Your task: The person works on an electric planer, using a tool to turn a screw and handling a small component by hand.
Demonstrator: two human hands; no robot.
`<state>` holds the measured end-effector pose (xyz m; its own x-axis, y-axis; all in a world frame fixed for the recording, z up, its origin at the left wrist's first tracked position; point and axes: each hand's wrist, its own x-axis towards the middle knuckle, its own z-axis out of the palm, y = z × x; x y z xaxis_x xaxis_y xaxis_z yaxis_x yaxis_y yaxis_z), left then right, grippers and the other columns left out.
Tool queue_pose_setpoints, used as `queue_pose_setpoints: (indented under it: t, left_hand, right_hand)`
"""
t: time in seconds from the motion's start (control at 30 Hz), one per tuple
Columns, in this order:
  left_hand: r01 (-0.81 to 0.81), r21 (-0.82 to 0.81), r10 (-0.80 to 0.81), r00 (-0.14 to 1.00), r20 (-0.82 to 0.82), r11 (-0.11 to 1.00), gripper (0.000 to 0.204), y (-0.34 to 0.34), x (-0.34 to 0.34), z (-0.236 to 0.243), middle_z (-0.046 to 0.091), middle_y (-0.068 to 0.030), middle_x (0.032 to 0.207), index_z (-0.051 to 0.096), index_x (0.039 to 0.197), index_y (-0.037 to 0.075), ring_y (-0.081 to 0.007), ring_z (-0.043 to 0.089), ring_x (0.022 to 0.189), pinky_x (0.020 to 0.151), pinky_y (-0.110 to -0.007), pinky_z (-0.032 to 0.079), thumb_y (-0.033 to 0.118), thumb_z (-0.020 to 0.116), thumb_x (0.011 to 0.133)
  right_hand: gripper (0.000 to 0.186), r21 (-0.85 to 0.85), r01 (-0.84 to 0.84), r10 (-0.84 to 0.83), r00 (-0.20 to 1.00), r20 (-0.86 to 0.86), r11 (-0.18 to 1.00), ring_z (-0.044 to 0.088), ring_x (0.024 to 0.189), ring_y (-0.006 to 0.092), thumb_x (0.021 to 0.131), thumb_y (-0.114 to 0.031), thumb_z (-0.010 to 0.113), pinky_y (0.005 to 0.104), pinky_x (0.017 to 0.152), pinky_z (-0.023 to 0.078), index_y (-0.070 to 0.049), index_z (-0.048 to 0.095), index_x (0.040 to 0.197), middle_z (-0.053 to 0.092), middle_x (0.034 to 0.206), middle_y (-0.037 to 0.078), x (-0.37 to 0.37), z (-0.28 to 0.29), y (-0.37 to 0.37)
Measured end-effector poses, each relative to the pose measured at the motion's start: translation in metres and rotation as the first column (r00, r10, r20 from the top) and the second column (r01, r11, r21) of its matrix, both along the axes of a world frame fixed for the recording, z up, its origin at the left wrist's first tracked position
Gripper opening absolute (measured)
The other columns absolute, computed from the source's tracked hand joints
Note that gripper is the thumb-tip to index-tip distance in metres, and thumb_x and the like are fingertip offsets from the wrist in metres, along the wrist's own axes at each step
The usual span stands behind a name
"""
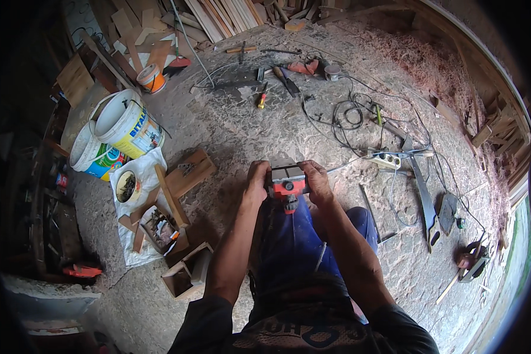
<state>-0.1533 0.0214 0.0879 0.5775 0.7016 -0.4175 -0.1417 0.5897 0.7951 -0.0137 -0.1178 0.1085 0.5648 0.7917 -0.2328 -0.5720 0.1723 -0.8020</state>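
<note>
Left hand: the left hand [256, 180] is closing around the left side of a red and grey power tool [287, 184], fingers wrapping over its top edge.
Right hand: the right hand [316, 182] is gripping the tool's right side in the same way.
Power tool: it is sitting at the centre of the frame, held between both hands above the person's blue-trousered knees [295, 242].
Cable: a black cable tangle [351, 115] is lying on the shavings-covered floor [242, 130] in the upper right of centre, near a white power strip [384, 159].
Buckets: two white buckets [115, 135] are lying at the left of the frame.
Boxes: small wooden boxes [186, 274] are standing at lower left, beside a white sack [137, 194].
Hand tools: screwdrivers [262, 94] are lying at upper centre.
</note>
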Motion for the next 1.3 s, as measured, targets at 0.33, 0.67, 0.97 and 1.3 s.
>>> queue_pose_setpoints:
  t: [0.33, 0.67, 0.97, 1.3]
  left_hand:
    - [-0.024, -0.01, 0.025, 0.998, 0.063, 1.0, 0.02, -0.003, 0.0, 0.0, 0.046, 0.0025, 0.07, 0.052, 0.068, 0.017, -0.0136, 0.047, 0.07, 0.068, -0.032, 0.043, 0.024, 0.07, 0.072]
    - [-0.016, 0.018, 0.016, 1.0, 0.022, 1.0, 0.02, -0.007, -0.001, 0.015, 0.045, 0.0018, 0.068, 0.05, 0.067, 0.016, -0.0139, 0.046, 0.067, 0.065, -0.032, 0.042, 0.023, 0.068, 0.071]
    - [-0.024, -0.013, 0.024, 0.999, 0.02, 1.0, 0.019, -0.009, 0.002, 0.018, 0.048, 0.0011, 0.067, 0.051, 0.066, 0.016, -0.0147, 0.048, 0.066, 0.063, -0.032, 0.043, 0.023, 0.069, 0.07]
    - [-0.04, -0.037, 0.041, 0.999, 0.02, 0.999, 0.017, 0.0, 0.004, 0.004, 0.046, 0.001, 0.063, 0.049, 0.061, 0.015, -0.0149, 0.047, 0.059, 0.057, -0.033, 0.041, 0.019, 0.063, 0.069]
  right_hand:
    - [0.013, -0.018, -0.03, 0.03, 1.0, 0.006, 0.999, 0.059, 0.066, 0.009, 0.091, -0.017, 0.063, 0.0267, 0.061, 0.05, -0.006, 0.068, 0.09, 0.065, 0.078, 0.0, 0.002, -0.003, 0.003]
    - [0.012, -0.044, -0.013, 0.015, 0.999, 0.038, 0.999, 0.057, 0.065, 0.0089, 0.09, -0.017, 0.064, 0.0267, 0.061, 0.049, -0.006, 0.069, 0.088, 0.065, 0.077, -0.001, 0.001, 0.001, 0.003]
    - [0.013, -0.026, -0.01, 0.011, 0.999, 0.031, 1.0, 0.058, 0.065, 0.0096, 0.09, -0.017, 0.064, 0.0271, 0.061, 0.049, -0.006, 0.069, 0.088, 0.065, 0.076, 0.001, 0.003, -0.003, 0.001]
    - [0.012, -0.036, -0.004, 0.005, 0.999, 0.039, 0.999, 0.058, 0.066, 0.0097, 0.089, -0.015, 0.064, 0.027, 0.063, 0.049, -0.005, 0.069, 0.088, 0.065, 0.077, 0.0, 0.001, -0.002, 0.002]
